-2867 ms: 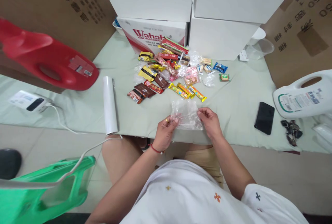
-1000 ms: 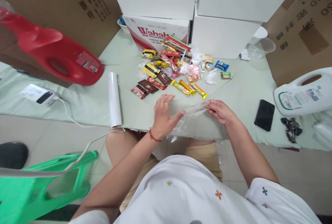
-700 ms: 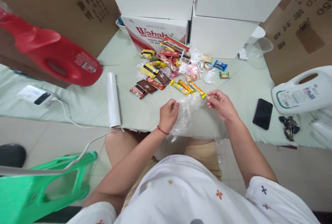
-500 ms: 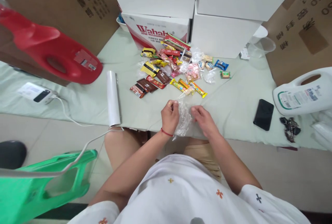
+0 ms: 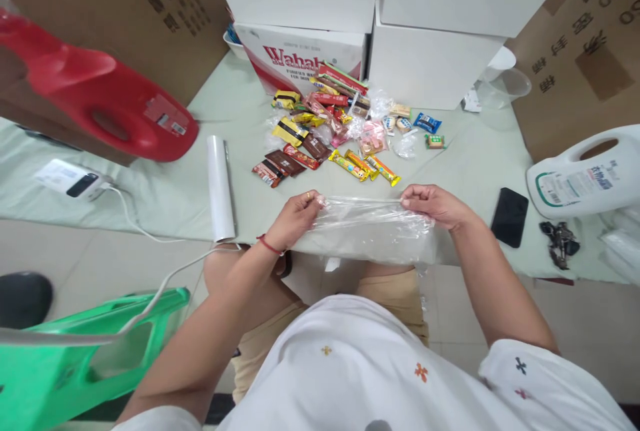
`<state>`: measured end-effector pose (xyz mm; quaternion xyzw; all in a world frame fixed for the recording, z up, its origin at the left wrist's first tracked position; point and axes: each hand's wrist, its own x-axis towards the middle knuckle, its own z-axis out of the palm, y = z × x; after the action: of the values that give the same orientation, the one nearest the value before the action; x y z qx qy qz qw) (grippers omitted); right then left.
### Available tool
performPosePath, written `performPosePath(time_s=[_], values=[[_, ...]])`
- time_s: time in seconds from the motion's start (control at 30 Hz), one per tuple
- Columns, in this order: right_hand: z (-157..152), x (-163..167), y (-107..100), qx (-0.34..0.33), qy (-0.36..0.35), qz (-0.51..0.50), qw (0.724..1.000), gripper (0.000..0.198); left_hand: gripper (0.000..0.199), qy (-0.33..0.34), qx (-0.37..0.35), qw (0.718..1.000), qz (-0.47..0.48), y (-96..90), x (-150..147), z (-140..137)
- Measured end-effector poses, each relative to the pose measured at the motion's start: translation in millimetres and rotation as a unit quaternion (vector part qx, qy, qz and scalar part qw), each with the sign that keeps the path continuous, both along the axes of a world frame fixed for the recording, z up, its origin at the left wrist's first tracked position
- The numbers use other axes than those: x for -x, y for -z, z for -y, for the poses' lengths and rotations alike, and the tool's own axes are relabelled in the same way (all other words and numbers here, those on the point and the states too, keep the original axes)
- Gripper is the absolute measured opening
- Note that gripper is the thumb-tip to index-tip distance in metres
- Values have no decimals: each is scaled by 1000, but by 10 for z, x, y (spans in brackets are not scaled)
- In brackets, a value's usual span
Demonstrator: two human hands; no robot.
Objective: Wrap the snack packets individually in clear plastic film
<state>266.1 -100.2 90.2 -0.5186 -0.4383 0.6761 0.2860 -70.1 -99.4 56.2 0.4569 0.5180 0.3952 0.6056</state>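
A clear, thin plastic bag [image 5: 370, 231] is stretched sideways between my two hands over the table's front edge, its lower part hanging down. My left hand [image 5: 299, 216] pinches its upper left edge, and a red cord circles that wrist. At the upper right edge my right hand [image 5: 436, 203] is closed on the plastic between thumb and fingers. Just beyond the bag lie several yellow snack bars [image 5: 349, 166] and brown-wrapped bars [image 5: 285, 162]. Behind them a heap of wrapped snacks [image 5: 325, 108] leans toward the boxes.
A white roll [image 5: 221, 188] and red jug [image 5: 110, 98] lie left. To the right are a black phone [image 5: 509, 218], keys [image 5: 559, 244] and a white detergent bottle [image 5: 585, 174]. White boxes [image 5: 435, 61] stand at the back. A green stool [image 5: 145, 344] is on the floor.
My hands have moved apart, left hand to the left and right hand to the right. The bunched plastic is now spread wide, and my right hand has taken hold of its edge.
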Motion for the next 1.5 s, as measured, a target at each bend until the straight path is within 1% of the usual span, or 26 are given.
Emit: performPosePath(time_s=[0.07,0.1,0.2,0.27,0.3,0.33,0.37,0.4,0.43,0.47,0.5,0.53,0.6,0.63,0.7,0.77,0.83,0.9,1.0,1.1,1.2,1.3,1.33,1.4,1.43,1.5], values=[[-91,-92,14,-14,-57,26,998,36,40,-5,13,1000,-3,66,21,-38],[-132,-109,47,-22,-64,36,997,36,41,-16,13,1000,-21,120,18,-66],[-196,-64,219,-39,-20,86,995,34,39,-74,-1,993,-93,275,1,-152],[-167,7,345,-46,17,124,991,32,32,-132,-21,983,-127,301,9,-157],[-131,42,398,-51,30,137,989,31,27,-175,-55,971,-156,282,17,-127],[-83,74,438,-59,41,146,987,30,24,-219,-107,950,-198,247,24,-71],[-29,99,465,-69,50,152,985,29,25,-252,-174,919,-248,203,24,10],[27,115,480,-80,56,156,983,29,29,-265,-256,878,-305,160,15,112],[78,123,483,-91,60,160,981,29,33,-235,-326,847,-349,127,-6,227],[120,123,480,-102,56,164,980,30,37,-159,-385,830,-370,111,-39,345],[147,115,472,-111,45,167,979,31,42,-55,-431,818,-377,116,-83,455],[156,104,463,-122,32,173,977,33,46,40,-455,803,-383,143,-132,550],[120,89,457,-148,14,212,966,38,44,163,-456,781,-394,250,-226,671],[79,97,466,-164,13,247,955,41,40,195,-448,775,-401,317,-260,699],[-27,156,510,-186,13,326,927,44,34,225,-445,762,-413,448,-289,710],[-135,262,583,-201,-11,369,907,39,36,245,-462,739,-424,550,-259,703],[-226,369,659,-220,-41,365,904,29,37,262,-484,713,-435,619,-173,715],[-306,422,705,-239,-39,336,910,19,35,283,-497,695,-436,662,-43,760],[-440,375,691,-226,2,293,929,16,39,318,-502,690,-413,662,171,880],[-586,266,618,-217,-3,294,931,19,39,331,-497,709,-376,545,280,1002],[-696,187,562,-263,-46,323,908,21,36,264,-508,744,-344,349,190,1002],[-764,121,538,-288,-105,347,886,20,30,169,-495,777,-350,233,-53,765],[-786,94,529,-281,-131,361,880,18,30,157,-471,785,-370,237,-139,638],[-848,32,498,-259,-166,398,864,15,36,155,-421,782,-432,314,-271,367],[-891,4,476,-250,-159,425,856,15,40,156,-391,777,-468,377,-311,251],[-1011,-26,427,-243,-99,490,831,20,45,170,-349,764,-515,515,-336,109]])
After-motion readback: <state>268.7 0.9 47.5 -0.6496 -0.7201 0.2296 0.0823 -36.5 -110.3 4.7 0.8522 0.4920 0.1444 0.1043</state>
